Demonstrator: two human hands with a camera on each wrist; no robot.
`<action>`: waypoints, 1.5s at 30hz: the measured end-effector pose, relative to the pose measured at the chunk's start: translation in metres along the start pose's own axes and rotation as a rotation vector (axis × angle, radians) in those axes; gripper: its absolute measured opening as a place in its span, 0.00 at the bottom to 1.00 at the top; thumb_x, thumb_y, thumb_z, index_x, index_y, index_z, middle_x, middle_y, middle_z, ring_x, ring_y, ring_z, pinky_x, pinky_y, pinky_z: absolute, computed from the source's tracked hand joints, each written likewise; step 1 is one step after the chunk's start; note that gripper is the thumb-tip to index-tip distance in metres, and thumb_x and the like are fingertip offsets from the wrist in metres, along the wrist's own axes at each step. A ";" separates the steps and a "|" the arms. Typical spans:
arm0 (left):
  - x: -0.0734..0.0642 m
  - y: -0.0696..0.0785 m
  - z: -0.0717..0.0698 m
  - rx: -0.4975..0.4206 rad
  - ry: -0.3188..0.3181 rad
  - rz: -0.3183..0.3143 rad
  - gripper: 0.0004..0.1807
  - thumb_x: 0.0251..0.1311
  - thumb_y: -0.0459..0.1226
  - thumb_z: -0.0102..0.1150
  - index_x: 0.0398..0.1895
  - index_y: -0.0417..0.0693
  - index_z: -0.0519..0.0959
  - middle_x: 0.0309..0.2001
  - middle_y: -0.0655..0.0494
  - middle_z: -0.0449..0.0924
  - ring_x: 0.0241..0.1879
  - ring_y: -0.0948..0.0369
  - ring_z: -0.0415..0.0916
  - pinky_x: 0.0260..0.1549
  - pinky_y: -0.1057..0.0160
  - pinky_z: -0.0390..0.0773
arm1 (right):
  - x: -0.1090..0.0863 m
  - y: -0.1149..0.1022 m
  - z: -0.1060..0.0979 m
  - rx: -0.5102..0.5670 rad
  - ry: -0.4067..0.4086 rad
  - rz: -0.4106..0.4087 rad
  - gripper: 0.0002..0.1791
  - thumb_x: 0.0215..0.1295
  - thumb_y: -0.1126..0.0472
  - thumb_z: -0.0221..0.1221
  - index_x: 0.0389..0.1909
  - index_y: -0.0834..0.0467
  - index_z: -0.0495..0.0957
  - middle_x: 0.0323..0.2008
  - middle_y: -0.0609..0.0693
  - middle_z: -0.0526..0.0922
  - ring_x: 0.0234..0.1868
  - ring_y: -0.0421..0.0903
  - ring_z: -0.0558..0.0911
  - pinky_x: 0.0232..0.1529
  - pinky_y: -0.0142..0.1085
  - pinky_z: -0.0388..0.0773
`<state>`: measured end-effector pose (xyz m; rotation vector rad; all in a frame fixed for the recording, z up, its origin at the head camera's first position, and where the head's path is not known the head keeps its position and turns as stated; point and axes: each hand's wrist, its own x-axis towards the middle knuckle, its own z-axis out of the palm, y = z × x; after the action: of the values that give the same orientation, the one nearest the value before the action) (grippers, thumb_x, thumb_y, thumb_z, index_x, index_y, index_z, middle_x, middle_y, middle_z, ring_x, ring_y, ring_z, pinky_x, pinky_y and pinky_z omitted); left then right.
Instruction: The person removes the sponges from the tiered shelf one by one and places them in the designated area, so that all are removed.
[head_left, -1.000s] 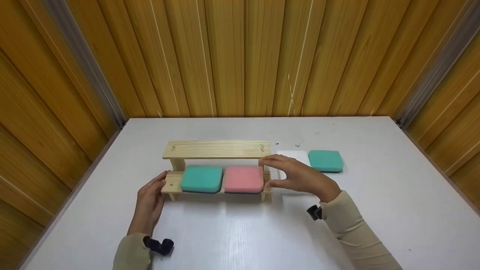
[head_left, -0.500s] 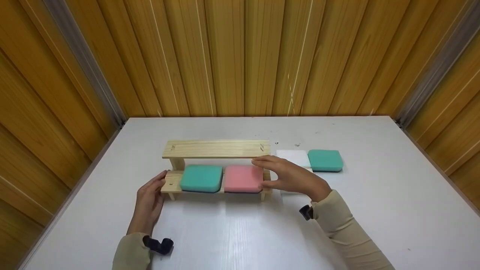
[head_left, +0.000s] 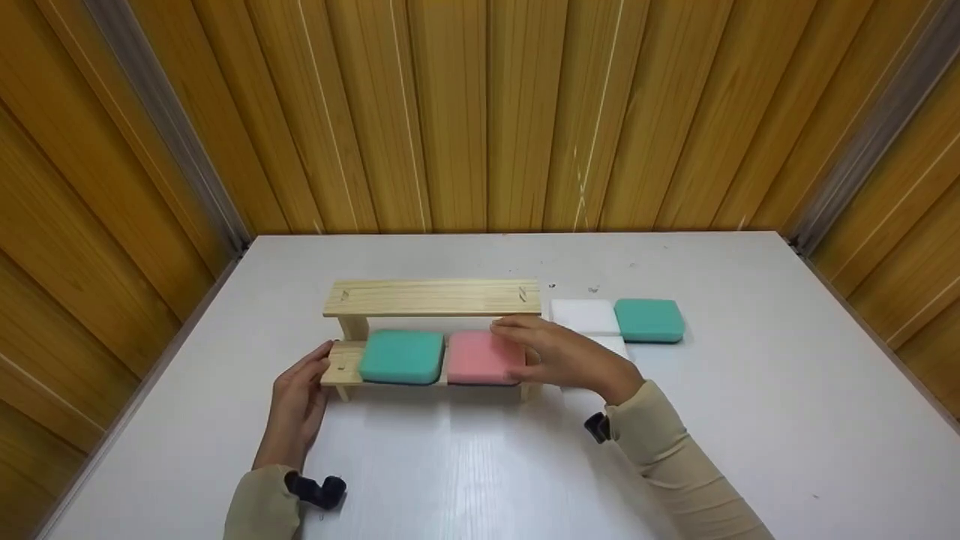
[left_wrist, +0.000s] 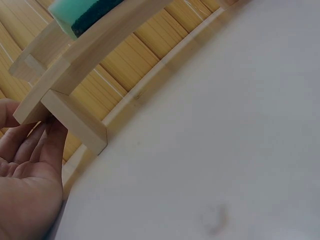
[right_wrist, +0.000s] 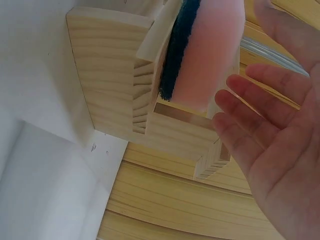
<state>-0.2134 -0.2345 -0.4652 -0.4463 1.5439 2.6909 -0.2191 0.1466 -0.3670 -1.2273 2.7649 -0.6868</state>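
Right fingers (right_wrist: 275,80) wide | pink sponge (head_left: 476,357) partly between them | left fingers (left_wrist: 52,145) holding shelf (head_left: 431,298)

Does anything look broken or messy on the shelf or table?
The pink sponge and the teal sponge beside it sit tidily on the wooden shelf. Only the small dark marks behind the farther white pad look odd, spotting the pale table.

Pink sponge (head_left: 476,358) at centre: dark blue-green base (right_wrist: 181,47). Teal sponge (head_left: 401,356) left of it: dark base too. Second teal sponge (head_left: 649,320), right side; white blocks (head_left: 585,316) beside it. Rack (head_left: 431,298): pale wood, streaky grain. Tabletop (head_left: 450,465): white. Upper-frame wall (head_left: 450,112): orange-brown, vertical stripes. Sleeves (head_left: 262,502), bottom: beige.
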 end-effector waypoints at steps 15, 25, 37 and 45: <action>-0.003 -0.006 -0.003 0.014 -0.031 -0.006 0.27 0.68 0.29 0.45 0.71 0.41 0.61 0.73 0.51 0.58 0.71 0.60 0.59 0.62 0.72 0.73 | 0.004 -0.002 0.016 -0.025 -0.031 0.012 0.37 0.61 0.48 0.63 0.68 0.61 0.66 0.69 0.56 0.67 0.70 0.54 0.65 0.69 0.49 0.68; -0.002 -0.004 -0.003 0.018 -0.004 -0.006 0.27 0.67 0.28 0.45 0.70 0.42 0.62 0.73 0.52 0.60 0.70 0.61 0.61 0.60 0.74 0.74 | 0.005 -0.002 0.016 -0.025 -0.022 0.002 0.36 0.60 0.50 0.65 0.66 0.62 0.68 0.67 0.58 0.69 0.69 0.54 0.66 0.69 0.48 0.68; -0.002 -0.002 -0.002 0.001 -0.013 -0.008 0.27 0.68 0.29 0.46 0.70 0.42 0.61 0.73 0.52 0.59 0.70 0.61 0.61 0.61 0.73 0.73 | 0.005 -0.001 0.016 -0.039 0.020 -0.049 0.34 0.59 0.51 0.66 0.63 0.62 0.71 0.62 0.56 0.72 0.63 0.52 0.71 0.65 0.45 0.73; 0.000 0.001 0.000 0.007 -0.018 -0.008 0.27 0.68 0.29 0.46 0.71 0.42 0.61 0.73 0.52 0.58 0.71 0.61 0.59 0.61 0.73 0.73 | 0.005 -0.001 0.014 -0.032 0.011 -0.025 0.35 0.59 0.51 0.66 0.65 0.61 0.70 0.65 0.57 0.70 0.65 0.54 0.70 0.66 0.46 0.72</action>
<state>-0.2133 -0.2350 -0.4648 -0.4254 1.5428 2.6755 -0.2195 0.1371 -0.3787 -1.2692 2.7850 -0.6558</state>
